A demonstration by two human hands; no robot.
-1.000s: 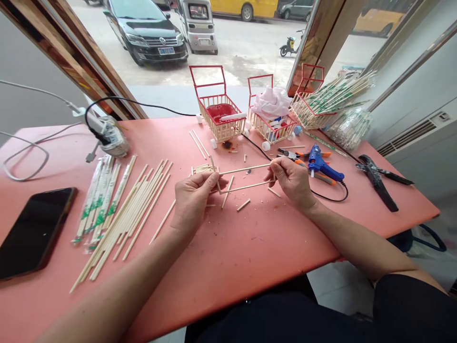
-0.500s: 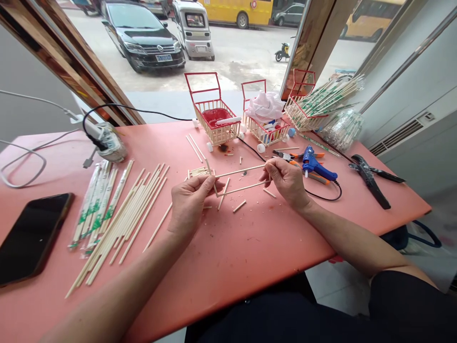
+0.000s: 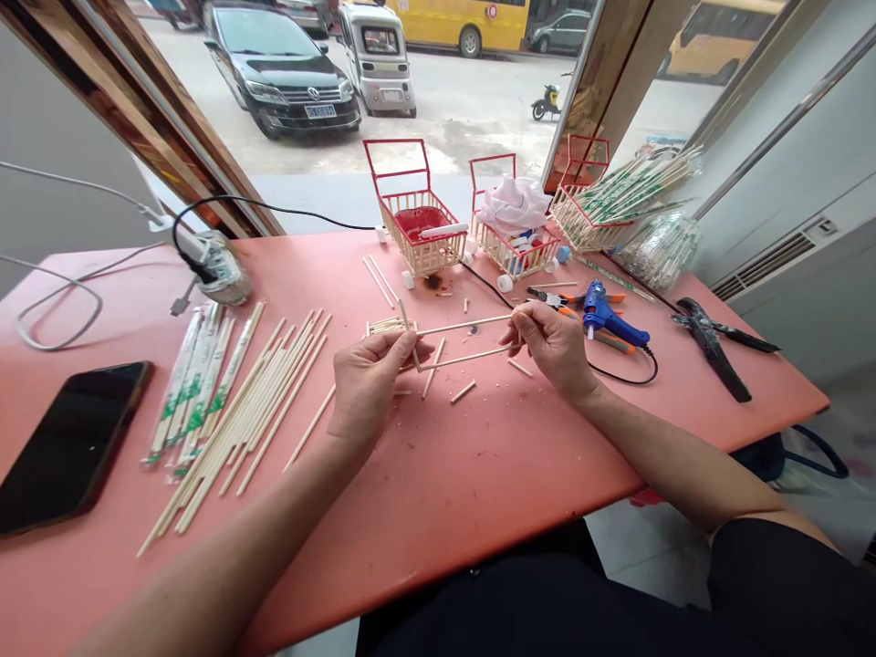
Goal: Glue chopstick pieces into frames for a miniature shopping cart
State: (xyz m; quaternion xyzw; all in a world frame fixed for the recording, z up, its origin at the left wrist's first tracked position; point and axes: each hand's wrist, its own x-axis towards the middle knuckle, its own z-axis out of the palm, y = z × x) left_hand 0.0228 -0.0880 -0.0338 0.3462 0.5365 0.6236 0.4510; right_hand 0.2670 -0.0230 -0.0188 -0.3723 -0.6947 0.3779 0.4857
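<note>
Between my two hands, just above the table, is a four-sided frame of thin wooden sticks [image 3: 468,359]. My left hand [image 3: 373,370] pinches its left end, where a short stick pokes upward past the thumb. At the other end, my right hand [image 3: 551,347] grips the corner between thumb and fingers, which partly hide it. Behind my left hand lies a small heap of short cut sticks [image 3: 388,326]. Loose stick pieces [image 3: 464,392] are scattered on the table beneath the frame. A blue glue gun [image 3: 609,319] rests right of my right hand, beside orange-handled pliers [image 3: 547,296].
Small stick-built carts [image 3: 424,239] with red handles stand along the back of the pink table [image 3: 438,511]. Long bare sticks [image 3: 253,411], wrapped chopsticks [image 3: 198,392] and a phone [image 3: 68,443] lie left. A power strip [image 3: 223,274] trails cables. Black clippers [image 3: 715,351] lie right.
The whole view has shifted slightly. Both hands keep their hold on the stick frame, and nothing has been taken up or let go.
</note>
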